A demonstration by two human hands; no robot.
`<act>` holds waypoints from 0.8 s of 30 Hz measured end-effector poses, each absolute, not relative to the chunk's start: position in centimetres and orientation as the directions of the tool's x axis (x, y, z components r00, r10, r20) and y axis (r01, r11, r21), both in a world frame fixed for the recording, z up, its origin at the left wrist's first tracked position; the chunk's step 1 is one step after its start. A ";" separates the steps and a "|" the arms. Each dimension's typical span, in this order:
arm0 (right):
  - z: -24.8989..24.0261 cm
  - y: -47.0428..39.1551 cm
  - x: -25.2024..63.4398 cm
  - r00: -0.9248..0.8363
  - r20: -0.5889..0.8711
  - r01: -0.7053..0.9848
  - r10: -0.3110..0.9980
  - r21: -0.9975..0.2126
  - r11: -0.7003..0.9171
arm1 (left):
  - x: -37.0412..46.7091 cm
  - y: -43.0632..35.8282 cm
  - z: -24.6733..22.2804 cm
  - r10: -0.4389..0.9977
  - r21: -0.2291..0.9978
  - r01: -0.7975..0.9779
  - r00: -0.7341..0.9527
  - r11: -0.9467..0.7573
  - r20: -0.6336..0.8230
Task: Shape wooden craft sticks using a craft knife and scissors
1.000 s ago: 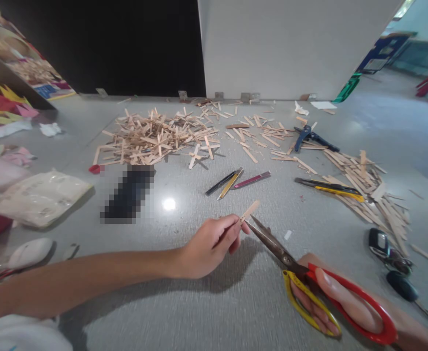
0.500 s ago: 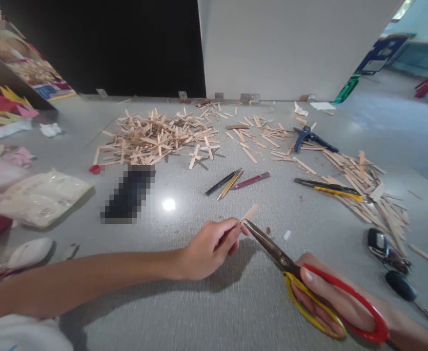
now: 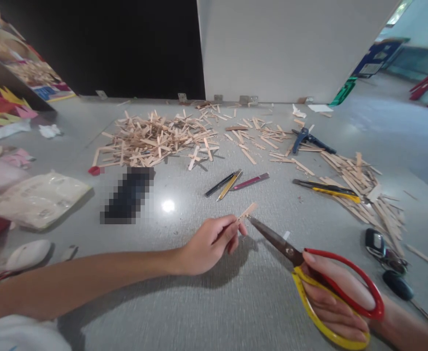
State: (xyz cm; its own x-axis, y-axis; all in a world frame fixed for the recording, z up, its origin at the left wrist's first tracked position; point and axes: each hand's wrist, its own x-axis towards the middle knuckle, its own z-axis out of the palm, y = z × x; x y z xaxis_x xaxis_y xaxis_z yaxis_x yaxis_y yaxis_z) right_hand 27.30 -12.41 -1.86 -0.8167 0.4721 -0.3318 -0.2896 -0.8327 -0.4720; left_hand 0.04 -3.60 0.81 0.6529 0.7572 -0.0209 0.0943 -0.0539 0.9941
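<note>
Between the thumb and fingers of my left hand (image 3: 210,243) is a small flat wooden stick (image 3: 249,209), its free end pointing up and to the right. My right hand (image 3: 334,297) is wrapped in the handles of a pair of scissors (image 3: 272,237), one handle red and the other yellow. The blades look closed, with their tip right at the stick's side near my left fingertips. Whether the tip touches the wood I cannot tell.
A heap of wooden sticks (image 3: 158,139) lies at the back left, more sticks (image 3: 349,175) at the right. Tweezers (image 3: 251,181), a yellow-black cutter knife (image 3: 327,189), blue-handled pliers (image 3: 309,140) and keys (image 3: 397,285) lie around. A white mouse (image 3: 29,255) is at left.
The scissors' handles have moved slightly down and right, the yellow one swinging lower. Their tip has shifted a little up along the stick. My left hand has barely moved.
</note>
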 end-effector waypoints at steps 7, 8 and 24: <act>-1.1 -11.3 26.8 -0.880 -0.192 -0.344 0.435 -0.376 -0.860 | 0.0 -3.7 0.9 0.765 0.997 0.078 0.643 -0.022 -0.034; -1.0 -11.3 26.7 -0.869 -0.217 -0.341 0.445 -0.388 -0.856 | 0.0 -3.7 0.9 0.770 0.997 0.074 0.637 -0.026 -0.027; -1.3 -11.4 27.3 -0.690 -0.353 -0.294 0.632 -0.660 -0.691 | -0.2 -3.6 0.7 0.828 0.971 0.180 0.559 -0.155 0.029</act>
State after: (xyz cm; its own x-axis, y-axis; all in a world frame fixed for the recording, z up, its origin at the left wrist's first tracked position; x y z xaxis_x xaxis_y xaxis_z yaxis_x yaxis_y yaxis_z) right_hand 27.28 -11.43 -1.25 -0.6899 0.6318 -0.3535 -0.2942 -0.6908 -0.6605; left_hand -0.15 -3.60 0.67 0.5595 0.8284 0.0285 0.1805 -0.1554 0.9712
